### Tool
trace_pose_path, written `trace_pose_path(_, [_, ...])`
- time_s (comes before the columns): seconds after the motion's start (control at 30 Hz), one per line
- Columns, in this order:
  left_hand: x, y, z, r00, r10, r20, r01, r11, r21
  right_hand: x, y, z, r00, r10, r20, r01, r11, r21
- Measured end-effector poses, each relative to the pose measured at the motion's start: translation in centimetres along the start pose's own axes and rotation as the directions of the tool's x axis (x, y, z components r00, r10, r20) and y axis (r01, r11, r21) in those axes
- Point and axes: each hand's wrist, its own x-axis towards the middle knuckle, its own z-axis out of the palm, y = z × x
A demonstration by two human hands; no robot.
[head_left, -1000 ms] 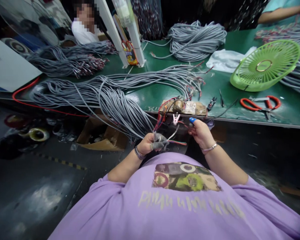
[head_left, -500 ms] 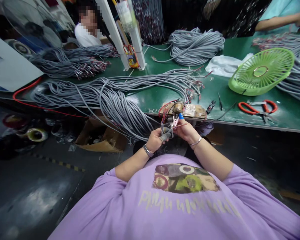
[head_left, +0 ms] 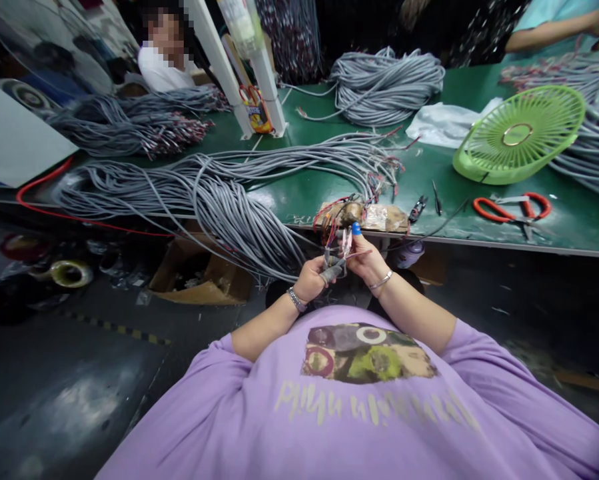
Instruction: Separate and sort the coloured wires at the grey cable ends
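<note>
My left hand [head_left: 310, 280] is closed around a grey cable end [head_left: 333, 271] just off the table's front edge. Right beside it, my right hand [head_left: 367, 259], with a blue cover on one fingertip, pinches thin wires [head_left: 348, 243] at the same cable end. Exactly which strands lie between the fingers is too small to tell. A wooden block [head_left: 395, 217] with a brownish lump [head_left: 350, 213] on it lies at the table edge just beyond my hands. Long grey cables [head_left: 244, 220] hang over the edge to the left of my hands.
Black cutters [head_left: 418, 209], a thin pointed tool [head_left: 437, 199] and red-handled pliers [head_left: 528, 208] lie right of the block on the green table [head_left: 429, 167]. Behind them stands a green fan [head_left: 519, 135]. A coiled cable bundle [head_left: 389, 87] lies further back. Two people are across the table.
The whole view has shifted slightly, with table objects a little further left and up. My right hand has moved slightly left, nearer my left hand. Both hands keep their hold.
</note>
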Motion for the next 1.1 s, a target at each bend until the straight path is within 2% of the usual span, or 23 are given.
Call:
trace_pose_path(0.13, [-0.1,-0.2,-0.2,1.0,0.0,0.027,0.001,1.0,-0.006,-0.2,0.1,0.0,1.0,0.029,-0.005,-0.029,0.999,0.025])
trace_pose_path(0.33, [-0.9,0.2,-1.0,0.996,0.0,0.093,0.002,1.0,-0.024,-0.6,0.0,-1.0,0.991,0.12,0.058,-0.121,0.992,0.02])
trace_pose_path(0.6, [-4.4,1.1,-1.8,0.967,0.025,0.254,-0.016,0.999,-0.038,-1.3,-0.2,-3.0,0.983,0.167,0.071,-0.165,0.986,-0.029])
trace_pose_path(0.8, [-4.8,0.4,-2.3,0.998,0.043,0.038,-0.039,0.994,-0.1,-1.9,-0.5,-2.7,0.969,0.219,0.111,-0.216,0.976,-0.039])
trace_pose_path(0.97, [-4.0,0.2,-1.7,0.998,0.057,-0.006,-0.057,0.993,-0.099,-1.7,-1.3,-1.7,0.967,0.203,0.155,-0.188,0.976,-0.106])
trace_pose_path(1.1, [-3.3,0.4,-1.1,0.999,0.051,-0.014,-0.052,0.994,-0.092,-1.7,-1.8,-0.9,0.977,0.193,0.095,-0.179,0.974,-0.136])
